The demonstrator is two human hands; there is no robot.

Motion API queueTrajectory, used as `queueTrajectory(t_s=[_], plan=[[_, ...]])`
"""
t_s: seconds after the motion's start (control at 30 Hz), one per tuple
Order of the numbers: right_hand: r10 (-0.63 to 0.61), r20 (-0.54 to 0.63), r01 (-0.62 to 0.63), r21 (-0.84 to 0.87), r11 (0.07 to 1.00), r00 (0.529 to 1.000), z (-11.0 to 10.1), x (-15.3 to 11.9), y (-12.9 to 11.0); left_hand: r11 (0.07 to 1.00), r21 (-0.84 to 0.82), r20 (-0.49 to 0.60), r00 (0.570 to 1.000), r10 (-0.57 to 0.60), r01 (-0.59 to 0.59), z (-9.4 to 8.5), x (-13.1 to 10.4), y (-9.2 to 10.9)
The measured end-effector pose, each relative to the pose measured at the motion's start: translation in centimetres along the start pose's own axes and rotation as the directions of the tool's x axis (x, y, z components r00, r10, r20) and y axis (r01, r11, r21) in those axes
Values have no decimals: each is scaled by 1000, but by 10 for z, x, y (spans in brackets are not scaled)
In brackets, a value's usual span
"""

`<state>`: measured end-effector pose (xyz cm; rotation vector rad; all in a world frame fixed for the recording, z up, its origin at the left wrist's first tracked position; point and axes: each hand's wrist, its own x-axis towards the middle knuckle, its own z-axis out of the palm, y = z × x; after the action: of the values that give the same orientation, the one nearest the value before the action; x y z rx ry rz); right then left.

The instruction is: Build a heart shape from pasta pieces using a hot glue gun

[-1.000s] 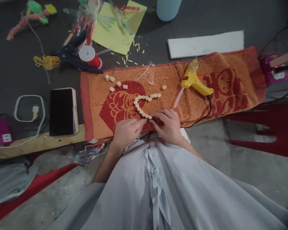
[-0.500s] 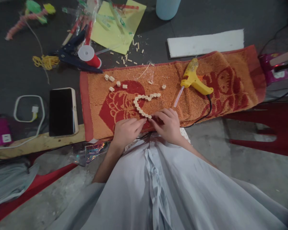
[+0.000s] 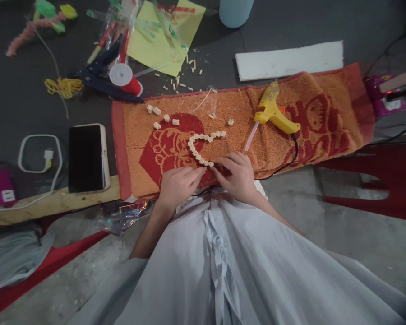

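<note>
1. So the main thing here is a chain of little pale pieces (image 3: 194, 153), bent into an unfinished heart. It's lying near the middle of the frame on an orange and red towel (image 3: 131, 135), just above the hands, so on the far side of them.

2. Long axis? Kinda doesn't have one. The longest run goes down the left side and slants to the lower right, ending right at the fingertips. The other end sticks out to the upper right, and the gap in the outline faces right.

3. Left hand (image 3: 177, 186) comes in from the lower left, thumb and forefinger stretched toward that bottom end. Right hand (image 3: 237, 176) comes in from the right, fingers curled around the same spot. Right looks nearer to me, pretty much touching the end.

4. Are they actually pinching anything? Can't tell for either hand, it's too tiny and the fingers cover it.

5. Bottom end against fingertips is the relation that matters imo. Everything else is further off: glue gun (image 3: 270, 110) up and right, loose clusters (image 3: 157, 111) toward the upper left.
</note>
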<state>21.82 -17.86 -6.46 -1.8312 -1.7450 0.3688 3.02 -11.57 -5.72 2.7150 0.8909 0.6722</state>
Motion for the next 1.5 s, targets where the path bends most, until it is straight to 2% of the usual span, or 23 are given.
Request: queueTrajectory(t_s=[0.37,0.67,1.0,1.17,1.5], plan=[[27,-4,-27,-9,1000,1000,-1,0,-2,1000,1,4,1000,-7,7,2,-1,-1],[-34,-12,34,-36,999,999,-2,2,-1,1000,6,0,1000,-13,13,2,-2,-1],[-17,30,18,-40,999,999,-3,4,-1,1000,4,10,1000,-7,7,3,-2,-2],[-3,39,5,-43,999,999,-3,3,-1,999,-12,33,999,-39,40,4,-3,-2],[-12,19,13,-41,999,1000,-2,3,-1,1000,-12,15,1000,-11,11,2,-2,-2]])
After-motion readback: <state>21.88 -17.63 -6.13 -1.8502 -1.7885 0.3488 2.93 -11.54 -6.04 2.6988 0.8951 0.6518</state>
